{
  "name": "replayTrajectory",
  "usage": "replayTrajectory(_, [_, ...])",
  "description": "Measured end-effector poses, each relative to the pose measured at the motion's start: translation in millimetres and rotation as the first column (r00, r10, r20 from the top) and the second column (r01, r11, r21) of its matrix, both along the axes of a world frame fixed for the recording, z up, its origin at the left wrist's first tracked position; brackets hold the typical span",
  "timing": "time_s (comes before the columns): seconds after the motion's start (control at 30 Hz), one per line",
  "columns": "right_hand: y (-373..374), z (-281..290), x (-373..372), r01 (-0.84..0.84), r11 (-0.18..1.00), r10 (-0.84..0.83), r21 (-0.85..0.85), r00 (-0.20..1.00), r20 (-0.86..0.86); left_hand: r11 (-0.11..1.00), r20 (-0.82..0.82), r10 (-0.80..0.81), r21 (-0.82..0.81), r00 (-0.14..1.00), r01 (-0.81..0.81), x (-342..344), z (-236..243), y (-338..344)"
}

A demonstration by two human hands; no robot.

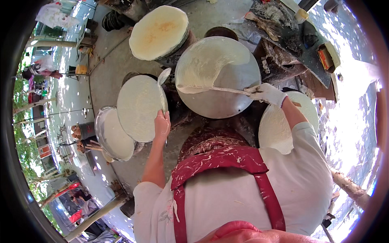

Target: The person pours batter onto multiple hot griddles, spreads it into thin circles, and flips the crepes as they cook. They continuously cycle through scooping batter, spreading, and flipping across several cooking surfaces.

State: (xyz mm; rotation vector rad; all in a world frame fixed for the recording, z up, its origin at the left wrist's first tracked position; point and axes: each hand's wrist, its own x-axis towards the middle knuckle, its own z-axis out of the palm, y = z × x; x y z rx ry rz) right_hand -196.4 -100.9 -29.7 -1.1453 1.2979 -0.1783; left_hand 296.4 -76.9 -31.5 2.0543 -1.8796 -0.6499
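Observation:
My bare left hand [162, 124] is closed around the handle of a batter-coated ladle [164, 76]. It is held upright beside the right edge of a round, pale, batter-coloured surface [139, 107]. In a white glove, my right hand [267, 94] grips a long wooden spreader [214, 88] lying across a large round griddle [231, 103]. Pale batter [204, 67] coats the griddle's upper left part and curves along its far edge. Bare grey metal shows on the near and right side. The spreader's left end touches the batter.
A broad, round, browned flatbread pile [160, 32] stands far left. A metal-rimmed basin [115, 133] holds white batter at left. Another round pale surface [287, 125] lies beneath my right arm. At far right is a dark board [289, 44] with debris. Poles [99, 216] stand at the sides.

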Motion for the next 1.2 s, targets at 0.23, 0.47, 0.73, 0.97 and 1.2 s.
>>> replayTrajectory(0.23, [-43, -56, -3, 0.061, 0.887, -0.069, -0.458, 0.998, -0.001, 0.986, 0.231, -0.16, 0.079, 0.96, 0.145, -21, 5, -15])
replayTrajectory(0.47, [27, -21, 21, 0.049, 0.997, -0.055, 0.053, 0.993, 0.102, 0.932, 0.218, -0.298, 0.275, 0.929, 0.234, 2, 40, 59])
replayTrajectory(0.73, [183, -16, 95, 0.537, 0.765, -0.644, 0.355, 0.659, 0.39, 0.824, -0.112, -0.476, 0.288, 0.872, 0.487, 35, 13, 95])
replayTrajectory(0.97, [126, -37, 301, 0.755, 0.577, -0.814, 0.313, 0.496, 0.303, 0.957, -0.563, -0.277, -0.088, 0.779, 0.276, 89, 60, 44])
replayTrajectory(1.2, [108, -57, 381, 0.687, 0.667, -0.741, -0.288, 0.571, -0.354, 0.956, -0.782, 0.12, 0.256, 0.611, 0.14, 164, 57, 65])
